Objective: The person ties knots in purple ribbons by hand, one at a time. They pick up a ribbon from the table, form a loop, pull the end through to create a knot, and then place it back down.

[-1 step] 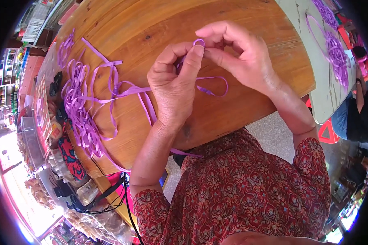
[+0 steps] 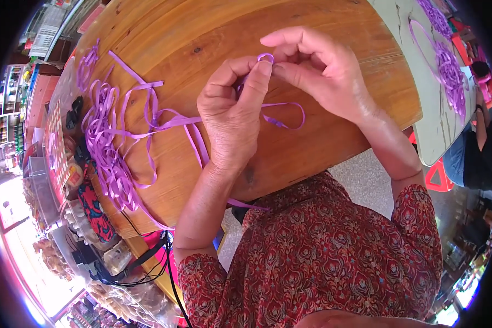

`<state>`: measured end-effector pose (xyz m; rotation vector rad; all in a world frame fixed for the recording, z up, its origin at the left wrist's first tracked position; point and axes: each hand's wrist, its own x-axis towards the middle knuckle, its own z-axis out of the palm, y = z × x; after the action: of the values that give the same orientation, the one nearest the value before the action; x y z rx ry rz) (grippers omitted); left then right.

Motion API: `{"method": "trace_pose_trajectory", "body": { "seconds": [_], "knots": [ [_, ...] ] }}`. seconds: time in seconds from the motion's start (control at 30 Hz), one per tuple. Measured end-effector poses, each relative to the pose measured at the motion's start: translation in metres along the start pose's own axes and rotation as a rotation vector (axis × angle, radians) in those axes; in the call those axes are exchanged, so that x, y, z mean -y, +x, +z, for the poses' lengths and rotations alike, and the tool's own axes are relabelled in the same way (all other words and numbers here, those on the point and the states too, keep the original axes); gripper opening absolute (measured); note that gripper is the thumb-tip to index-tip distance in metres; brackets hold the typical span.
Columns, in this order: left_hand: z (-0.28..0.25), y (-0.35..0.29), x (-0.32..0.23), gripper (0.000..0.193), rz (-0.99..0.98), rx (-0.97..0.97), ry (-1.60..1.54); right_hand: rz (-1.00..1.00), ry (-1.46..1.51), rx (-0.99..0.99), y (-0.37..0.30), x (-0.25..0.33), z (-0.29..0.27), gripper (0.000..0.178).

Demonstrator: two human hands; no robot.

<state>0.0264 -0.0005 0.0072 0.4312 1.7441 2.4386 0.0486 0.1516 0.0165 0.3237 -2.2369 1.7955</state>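
My left hand (image 2: 232,104) is closed over the wooden table, pinching a narrow purple ribbon (image 2: 266,56) between thumb and forefinger. A small loop of it stands up above the thumb tip. Close by on the right, my right hand (image 2: 325,71) has its forefinger stretched out and its thumb apart from it. That thumb's tip is beside the loop; whether it touches cannot be made out. Its other fingers are partly bent. Below the hands hangs a larger purple ribbon loop (image 2: 303,115). More ribbon runs left from my left hand to a tangled purple ribbon pile (image 2: 106,142).
A pale marbled table (image 2: 426,136) adjoins on the right, bearing more purple ribbon bundles (image 2: 451,82). Beyond it is another person's arm (image 2: 481,120). Black cables (image 2: 167,257) hang at the lower left. A red stool (image 2: 438,177) stands below the pale table.
My right hand has shifted very slightly, its thumb tip a touch up and to the right. My left hand and the ribbon look the same.
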Motion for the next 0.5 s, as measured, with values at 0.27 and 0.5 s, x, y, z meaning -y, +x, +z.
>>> {"method": "trace_pose_trajectory", "body": {
  "seconds": [0.27, 0.5],
  "knots": [
    [-0.006, 0.0, -0.006, 0.008, -0.209, 0.023, -0.17, -0.226, -0.168, 0.075, 0.001, 0.0, -0.006, 0.022],
    [-0.011, 0.006, -0.008, 0.006, -0.299, 0.082, -0.067, -0.717, -0.708, 0.108, 0.007, -0.002, -0.015, 0.024]
  ]
}}
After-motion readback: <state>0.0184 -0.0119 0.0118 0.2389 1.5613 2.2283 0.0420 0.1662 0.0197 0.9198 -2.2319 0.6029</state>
